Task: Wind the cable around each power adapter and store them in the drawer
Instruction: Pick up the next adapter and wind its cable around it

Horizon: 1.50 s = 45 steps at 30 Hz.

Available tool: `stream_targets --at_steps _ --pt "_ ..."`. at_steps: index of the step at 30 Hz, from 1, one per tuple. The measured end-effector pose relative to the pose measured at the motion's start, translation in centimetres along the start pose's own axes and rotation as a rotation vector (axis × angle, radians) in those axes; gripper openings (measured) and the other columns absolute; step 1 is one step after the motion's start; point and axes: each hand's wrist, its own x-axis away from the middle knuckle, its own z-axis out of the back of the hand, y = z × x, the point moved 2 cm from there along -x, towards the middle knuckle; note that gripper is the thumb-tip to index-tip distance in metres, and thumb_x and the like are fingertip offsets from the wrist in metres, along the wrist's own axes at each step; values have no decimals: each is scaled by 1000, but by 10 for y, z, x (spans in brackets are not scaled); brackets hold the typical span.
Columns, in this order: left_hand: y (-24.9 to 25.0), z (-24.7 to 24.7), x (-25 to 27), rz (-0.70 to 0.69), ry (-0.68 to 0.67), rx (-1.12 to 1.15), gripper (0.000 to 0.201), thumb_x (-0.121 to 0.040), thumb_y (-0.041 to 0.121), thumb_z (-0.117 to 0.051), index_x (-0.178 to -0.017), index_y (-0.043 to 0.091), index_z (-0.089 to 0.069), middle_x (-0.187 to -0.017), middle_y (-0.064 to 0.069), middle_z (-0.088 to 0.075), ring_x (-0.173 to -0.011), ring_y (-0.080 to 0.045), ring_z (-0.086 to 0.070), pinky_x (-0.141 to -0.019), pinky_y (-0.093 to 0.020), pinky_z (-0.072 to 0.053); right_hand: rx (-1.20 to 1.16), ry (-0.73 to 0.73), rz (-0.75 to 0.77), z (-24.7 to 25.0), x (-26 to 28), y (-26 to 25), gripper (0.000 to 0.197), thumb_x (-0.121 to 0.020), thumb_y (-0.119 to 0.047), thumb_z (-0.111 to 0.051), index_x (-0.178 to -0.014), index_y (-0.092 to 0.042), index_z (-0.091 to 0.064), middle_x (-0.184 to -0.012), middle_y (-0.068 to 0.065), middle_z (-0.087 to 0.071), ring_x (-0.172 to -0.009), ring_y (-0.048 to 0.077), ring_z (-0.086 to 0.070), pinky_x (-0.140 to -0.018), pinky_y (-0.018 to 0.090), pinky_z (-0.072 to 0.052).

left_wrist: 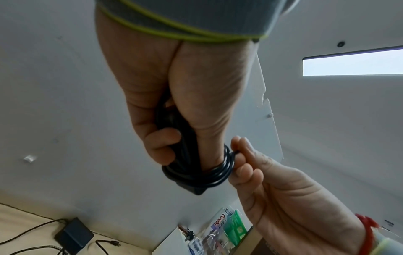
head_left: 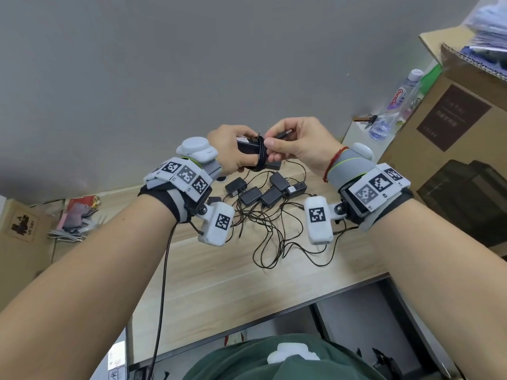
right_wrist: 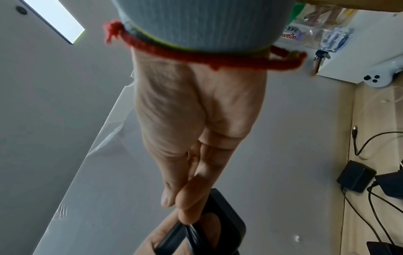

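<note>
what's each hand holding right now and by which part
The left hand grips a black power adapter around its body. The right hand pinches that adapter's cable near its plug end, beside the wound coils.

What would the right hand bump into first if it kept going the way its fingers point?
Almost at once, the power adapter held in the left hand: the right hand already pinches the cable wound around it. Depth is hard to judge, but nothing shows between them.

black adapters, pale wood desk, red wrist string
</note>
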Motion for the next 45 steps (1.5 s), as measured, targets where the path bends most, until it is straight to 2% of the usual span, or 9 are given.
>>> stream_targets --at_steps 7,10,14,23,28,32,34,40,45 --pt "-6 -7 -2 52 17 119 35 -75 21 -83 -104 23 -64 -87 -8 -72 -63 -28 -71 -55 -33 -59 -67 60 69 -1 -1 4 6 -89 -2 -67 -83 -4 -66 -79 14 -68 -63 15 -64 -66 24 -57" --pt "-10 -10 -7 75 16 212 29 -84 27 -77 -108 19 -63 -93 -12 -72 -57 -23 -68 -58 -32 -57 -101 64 66 -4 1 1 3 -91 -6 -66 -89 -8 -64 -80 15 -72 -63 19 -66 -59 24 -56" --pt "-9 -11 -12 99 66 323 26 -92 21 -68 -115 13 -59 -101 -11 -65 -63 -18 -67 -58 -28 -59 -28 108 10 -7 2 4 31 -87 -10 -72 -111 -10 -52 -67 9 -71 -51 15 -57 -49 23 -45" --pt "3 -13 -17 216 111 537 19 -94 8 -53 -112 11 -53 -105 -16 -60 -62 -24 -60 -52 -28 -56 165 115 -118 -14 0 9 53 -83 -13 -78 -120 -2 -42 -65 7 -71 -50 15 -56 -49 24 -44" --pt "7 -17 -14 201 77 540 19 -93 9 -54 -111 13 -53 -107 -16 -62 -63 -25 -63 -54 -29 -57 244 259 -121 -9 -8 12 37 -80 -24 -81 -103 -7 -58 -65 6 -71 -55 19 -60 -61 36 -54" --pt "8 -18 -11 177 58 547 24 -94 8 -55 -117 10 -49 -95 -8 -58 -58 -25 -61 -64 -35 -60 388 396 -53 -2 -8 13 25 -74 -32 -85 -77 -17 -65 -64 -2 -68 -48 10 -61 -57 28 -54" --pt "7 -18 -9 166 37 555 25 -95 8 -56 -118 9 -48 -100 -11 -58 -60 -27 -62 -66 -36 -60 445 448 -3 -1 -9 14 23 -73 -35 -85 -74 -22 -66 -66 -5 -67 -56 14 -65 -65 32 -58" --pt "5 -19 -9 161 56 529 34 -97 8 -54 -130 4 -47 -100 -7 -58 -71 -23 -65 -71 -39 -59 435 412 94 -7 -9 14 22 -71 -22 -73 -90 -28 -62 -65 -10 -65 -62 13 -66 -77 43 -59" --pt "6 -20 -7 146 14 481 33 -97 9 -52 -129 5 -50 -92 -7 -60 -55 -23 -62 -53 -27 -57 539 420 161 -6 -7 12 33 -73 -23 -66 -105 -26 -57 -66 -2 -65 -62 11 -56 -70 31 -52"
